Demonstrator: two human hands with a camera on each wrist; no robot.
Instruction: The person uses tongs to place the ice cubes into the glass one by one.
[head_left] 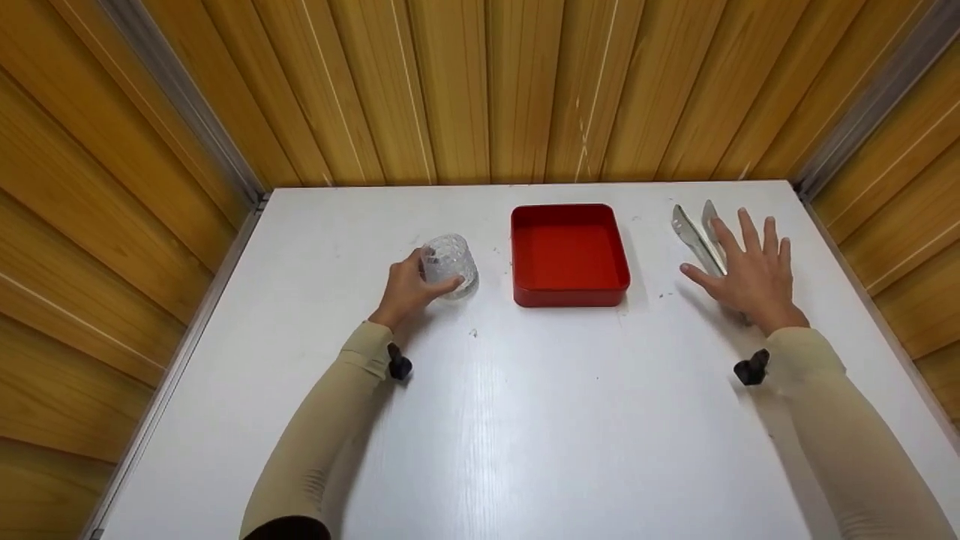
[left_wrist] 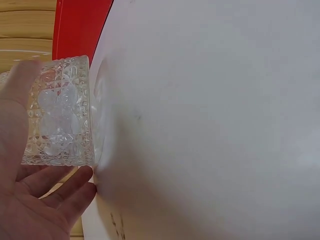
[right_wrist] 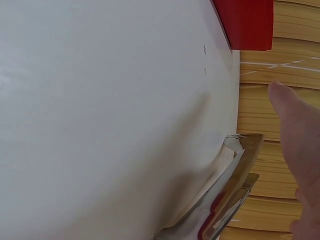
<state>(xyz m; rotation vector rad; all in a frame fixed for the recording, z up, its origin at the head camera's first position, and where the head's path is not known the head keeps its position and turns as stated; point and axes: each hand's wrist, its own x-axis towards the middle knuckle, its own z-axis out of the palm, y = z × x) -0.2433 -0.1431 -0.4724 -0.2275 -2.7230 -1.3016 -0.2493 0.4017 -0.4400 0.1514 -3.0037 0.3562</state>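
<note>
A clear cut-glass tumbler (head_left: pixel 450 264) is at the left of the red box, its patterned wall (left_wrist: pixel 62 112) close up in the left wrist view. My left hand (head_left: pixel 411 289) holds it from the left side, thumb on the near side and fingers curving behind; some of the fingers are hidden by the glass. Over metal tongs (head_left: pixel 699 240) at the back right, my right hand (head_left: pixel 754 277) is spread with straight fingers, holding nothing. The tongs (right_wrist: pixel 220 195) lie below that hand, their arms apart; the hand covers part of them in the head view.
An open square red box (head_left: pixel 570 255) stands between the two hands at the back of the white table (head_left: pixel 525 412). Wood-patterned panels (head_left: pixel 517 90) rise behind and at both sides, with metal posts (head_left: pixel 202 97) at the corners.
</note>
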